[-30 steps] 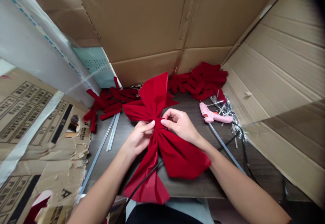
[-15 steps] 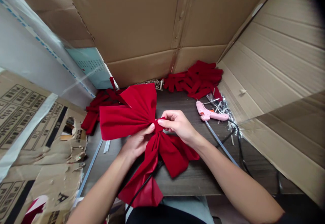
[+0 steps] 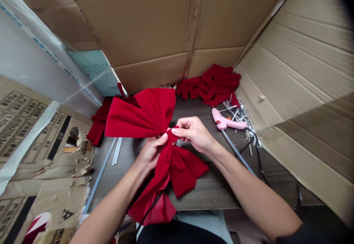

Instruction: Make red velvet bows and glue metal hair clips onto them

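A large red velvet bow (image 3: 143, 113) is held over the front of the table, its loops fanned to the upper left and its tails hanging toward me. My left hand (image 3: 152, 148) grips the gathered middle, thumb on top and the other fingers underneath. Between the thumb and fingers of my right hand (image 3: 192, 133) is pinched a short red fabric strip (image 3: 173, 135) that lies across the bow's centre. The fingertips of both hands are close together there. What lies under the strip is hidden.
A pink glue gun (image 3: 225, 120) with a clear glue stick lies at the right, its black cord (image 3: 259, 159) trailing forward. Red strips (image 3: 215, 83) are heaped at the back near silver twist ties (image 3: 242, 117). Loose glue sticks (image 3: 117, 151) lie left. Cardboard walls (image 3: 155, 26) surround the table.
The bow has turned slightly clockwise, its upper loops shifting up and its right tail swinging down and inward. Both hands keep their hold at the centre. The view has shifted a little.
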{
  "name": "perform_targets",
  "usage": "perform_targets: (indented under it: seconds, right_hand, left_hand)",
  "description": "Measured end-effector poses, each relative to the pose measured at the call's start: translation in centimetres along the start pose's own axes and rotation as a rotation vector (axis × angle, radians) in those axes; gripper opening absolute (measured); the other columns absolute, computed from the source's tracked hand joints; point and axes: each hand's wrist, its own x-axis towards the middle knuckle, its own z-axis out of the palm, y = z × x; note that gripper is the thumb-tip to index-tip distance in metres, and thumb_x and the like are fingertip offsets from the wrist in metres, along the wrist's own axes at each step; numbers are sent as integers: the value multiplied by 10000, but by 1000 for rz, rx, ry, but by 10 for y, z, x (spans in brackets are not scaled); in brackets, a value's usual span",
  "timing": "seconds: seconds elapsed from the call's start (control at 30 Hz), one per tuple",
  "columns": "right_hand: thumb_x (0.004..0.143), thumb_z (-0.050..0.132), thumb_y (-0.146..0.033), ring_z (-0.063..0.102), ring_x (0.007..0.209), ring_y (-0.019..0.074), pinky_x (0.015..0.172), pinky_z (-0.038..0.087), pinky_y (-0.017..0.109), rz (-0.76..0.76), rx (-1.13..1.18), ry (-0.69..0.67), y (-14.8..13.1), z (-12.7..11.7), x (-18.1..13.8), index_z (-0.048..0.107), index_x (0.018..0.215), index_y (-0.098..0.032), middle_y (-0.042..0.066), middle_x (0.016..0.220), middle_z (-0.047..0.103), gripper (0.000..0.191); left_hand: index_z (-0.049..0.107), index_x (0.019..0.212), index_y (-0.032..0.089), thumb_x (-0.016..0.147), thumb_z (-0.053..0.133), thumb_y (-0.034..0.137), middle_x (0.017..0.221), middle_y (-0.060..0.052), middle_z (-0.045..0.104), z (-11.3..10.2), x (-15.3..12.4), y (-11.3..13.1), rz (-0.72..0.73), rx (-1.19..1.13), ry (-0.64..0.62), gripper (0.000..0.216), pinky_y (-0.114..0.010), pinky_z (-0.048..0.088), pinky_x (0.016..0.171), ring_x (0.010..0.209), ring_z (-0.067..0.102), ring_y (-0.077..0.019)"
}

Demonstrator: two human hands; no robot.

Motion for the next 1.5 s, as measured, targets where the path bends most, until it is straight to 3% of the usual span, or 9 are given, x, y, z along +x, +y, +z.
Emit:
perform_targets:
  seconds: [0.27,0.5,0.73,0.9,1.03,1.2,1.37,1.43,1.5]
  right_hand:
    - [639,802,-421,391,421,55,391,238,184,-15,5,-20,7,-2,1,538,575,-156,-44,470,491,379]
    - [641,806,-408,369,408,36,388,210,167,84,93,-112,8,-6,1,520,636,-157,-59,504,492,381]
    - [617,817,-412,299,398,25,385,152,172,109,165,-83,13,2,-1,483,681,-176,-89,514,458,414]
    - [647,784,-462,354,455,61,436,251,206,-51,4,52,16,5,1,497,655,-179,-64,528,479,404]
    - [712,738,-426,436,548,101,510,333,237,-225,-221,145,17,5,1,497,633,-180,-27,590,510,353]
    - [760,688,-409,442,564,106,536,359,246,-244,-232,46,14,4,0,497,666,-184,-29,618,499,310]
    - [800,640,-360,447,549,99,532,369,240,-220,-206,-29,10,-1,2,533,710,-177,-31,633,512,230]
    - [799,642,-320,484,577,109,553,386,242,-259,-277,9,11,-1,2,551,711,-173,-20,653,550,194]
    - [796,650,-292,518,608,122,575,400,247,-300,-377,46,12,-1,2,570,712,-173,-9,671,585,166]
  left_hand:
    - [705,698,139,528,867,221,695,-55,725,-7,-1,6,-16,-7,-20,249,-391,526,869,897,692,-280]
    - [712,751,143,536,862,191,744,-53,737,-12,2,6,-54,-22,20,266,-408,517,907,914,693,-275]
    - [713,743,130,472,893,228,767,-63,747,-8,0,1,24,25,184,340,-430,525,904,868,705,-280]
    - [716,962,138,549,869,228,993,-64,751,-8,-2,-5,280,129,433,450,-436,474,997,1008,674,-272]
    - [723,1030,147,656,811,248,1105,-79,724,-10,-5,-6,188,177,269,397,-411,438,1047,1107,632,-273]
    - [718,1066,138,736,739,241,1113,-87,720,-7,-4,-3,94,89,107,347,-401,402,1068,1109,624,-259]
    - [748,900,122,685,758,230,911,-62,747,-9,-1,7,60,126,69,241,-322,489,905,890,660,-196]
    - [725,762,121,619,801,188,732,-20,713,-11,-1,12,104,200,143,176,-237,506,710,687,625,-126]
    - [640,606,123,574,823,149,531,37,591,-11,-3,17,159,276,201,188,-178,401,482,463,480,-51]
